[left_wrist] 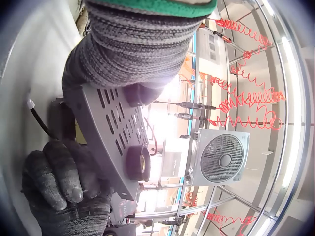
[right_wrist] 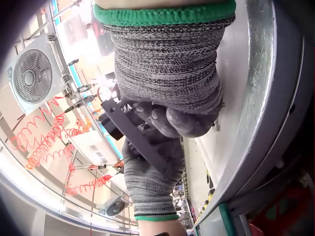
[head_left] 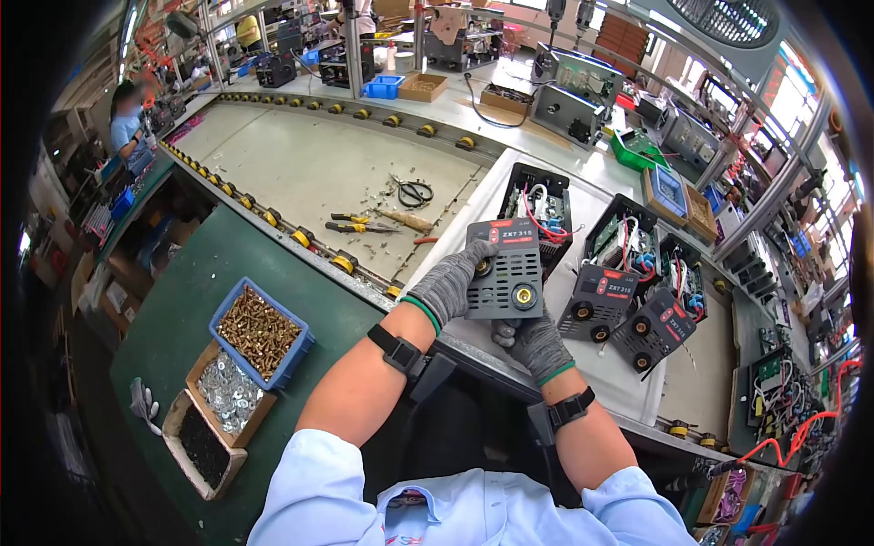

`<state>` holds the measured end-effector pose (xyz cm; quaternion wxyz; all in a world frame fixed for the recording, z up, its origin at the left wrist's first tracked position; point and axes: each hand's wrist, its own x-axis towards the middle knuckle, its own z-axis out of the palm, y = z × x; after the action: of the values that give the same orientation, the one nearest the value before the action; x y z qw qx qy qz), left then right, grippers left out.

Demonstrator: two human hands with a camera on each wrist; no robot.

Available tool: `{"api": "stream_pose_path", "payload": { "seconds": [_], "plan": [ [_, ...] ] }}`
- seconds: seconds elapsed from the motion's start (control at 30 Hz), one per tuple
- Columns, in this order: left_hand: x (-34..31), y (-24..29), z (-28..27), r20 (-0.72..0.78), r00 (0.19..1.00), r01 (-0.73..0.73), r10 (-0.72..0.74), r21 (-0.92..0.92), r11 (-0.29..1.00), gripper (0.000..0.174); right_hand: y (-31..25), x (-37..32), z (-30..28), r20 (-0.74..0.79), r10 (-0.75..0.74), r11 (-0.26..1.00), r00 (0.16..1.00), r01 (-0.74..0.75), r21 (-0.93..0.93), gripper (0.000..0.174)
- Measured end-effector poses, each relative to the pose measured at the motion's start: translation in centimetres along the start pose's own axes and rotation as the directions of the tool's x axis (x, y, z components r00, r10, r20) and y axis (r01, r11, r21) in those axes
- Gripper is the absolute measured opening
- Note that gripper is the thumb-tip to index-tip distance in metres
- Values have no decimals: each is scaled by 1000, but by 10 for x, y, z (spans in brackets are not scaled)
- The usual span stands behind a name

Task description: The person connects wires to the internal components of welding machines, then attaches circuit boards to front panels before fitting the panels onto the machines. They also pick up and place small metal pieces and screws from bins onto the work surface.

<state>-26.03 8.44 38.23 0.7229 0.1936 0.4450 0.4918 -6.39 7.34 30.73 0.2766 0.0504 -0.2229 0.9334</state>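
Observation:
A dark grey front panel (head_left: 503,270) marked ZX7 315, with slotted vents and a brass-centred round socket (head_left: 523,296), is held up before an open welder housing (head_left: 537,196). My gloved left hand (head_left: 448,284) grips its left edge, fingers over the front by the other socket. At the panel's lower back is my gloved right hand (head_left: 537,344). Its curled fingers (left_wrist: 61,172) show behind the panel in the left wrist view; what the fingertips hold there is hidden. In the right wrist view the panel (right_wrist: 135,137) appears edge-on between both hands.
Two more front panels (head_left: 598,302) lean by their open housings at right. On the green table (head_left: 182,300), a blue bin (head_left: 305,341) of brass fittings sits by boxes of washers (head_left: 228,393) and black parts (head_left: 202,446). Pliers (head_left: 362,225) and black-handled scissors (head_left: 414,192) lie beyond the rollers.

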Motion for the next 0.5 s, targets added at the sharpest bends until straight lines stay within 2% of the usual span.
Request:
{"api": "stream_pose_path", "payload": {
  "seconds": [0.03, 0.07, 0.1, 0.17, 0.2, 0.27, 0.4, 0.47, 0.5],
  "plan": [
    [1, 0, -1, 3, 1000, 4, -4, 5, 1000, 49, 2, 0, 22, -255, -66, 998, 965, 62, -23, 39],
    [2, 0, -3, 5, 1000, 9, -9, 10, 1000, 49, 3, 0, 35, -491, -131, 991, 862, 116, -60, 37],
    [0, 1, -2, 4, 1000, 4, -4, 16, 1000, 48, 1, -2, 37, -491, -133, 991, 861, 119, -61, 37],
    [-4, 2, -1, 5, 1000, -7, 7, 3, 1000, 47, -2, -7, 39, -502, -214, 964, 838, 97, -249, 38],
    [-6, 2, 0, 6, 1000, -14, 14, -7, 1000, 47, -2, -9, 35, -506, -216, 964, 835, 99, -248, 38],
    [-7, 3, 3, -3, 1000, -2, 2, 0, 1000, 46, -3, -13, 18, -421, -185, 973, 888, 106, -205, 37],
    [-19, 12, 13, -62, 998, 16, -15, 21, 1000, 45, -7, -10, 11, -422, -99, 992, 901, 58, -108, 33],
    [-16, 10, 10, -58, 998, 1, 1, 36, 999, 45, -5, -5, 37, -587, -199, 971, 784, 77, -226, 29],
    [-14, 9, 8, -55, 998, -14, 17, 52, 999, 45, -6, -4, 48, -586, -199, 971, 785, 77, -226, 29]
  ]
}}
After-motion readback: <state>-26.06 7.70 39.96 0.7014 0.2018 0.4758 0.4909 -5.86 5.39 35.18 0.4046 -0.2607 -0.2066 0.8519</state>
